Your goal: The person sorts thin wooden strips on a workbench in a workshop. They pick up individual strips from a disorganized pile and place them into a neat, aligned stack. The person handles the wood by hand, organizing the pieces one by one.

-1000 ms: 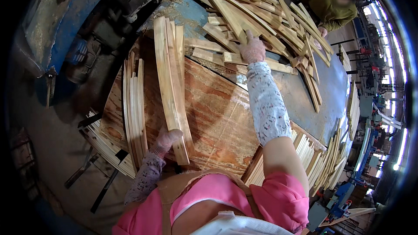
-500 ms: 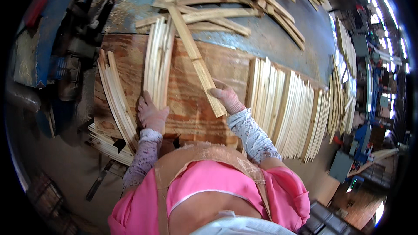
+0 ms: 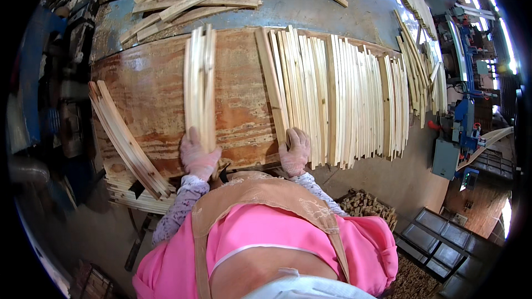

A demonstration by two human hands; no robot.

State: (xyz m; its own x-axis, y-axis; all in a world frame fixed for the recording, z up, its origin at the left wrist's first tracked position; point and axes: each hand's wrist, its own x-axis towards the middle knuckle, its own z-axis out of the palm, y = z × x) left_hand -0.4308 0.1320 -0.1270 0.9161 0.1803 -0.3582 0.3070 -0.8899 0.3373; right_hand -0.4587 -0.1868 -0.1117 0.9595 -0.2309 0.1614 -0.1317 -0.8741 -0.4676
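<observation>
Two gloved hands are showing in the head view, both working at the near edge of a plywood board (image 3: 241, 94). The left hand (image 3: 199, 155) is gripping the near end of a bundle (image 3: 200, 83) of pale strips, thumb on its right side, fingers clamped over it; the bundle is lying lengthwise away from the body, its outline blurring. The right hand (image 3: 295, 152) is resting over the near end of a slat (image 3: 270, 77), which is leaning slightly left at the left end of a long row (image 3: 349, 99) of strips; its fingers are staying close together, though whether they are clamping the slat or only pressing on it, I cannot tell. Curved strips (image 3: 128, 138) are lying at the board's left edge, and beyond the board a loose heap (image 3: 194, 3) is crossing a grey table (image 3: 316, 25)
</observation>
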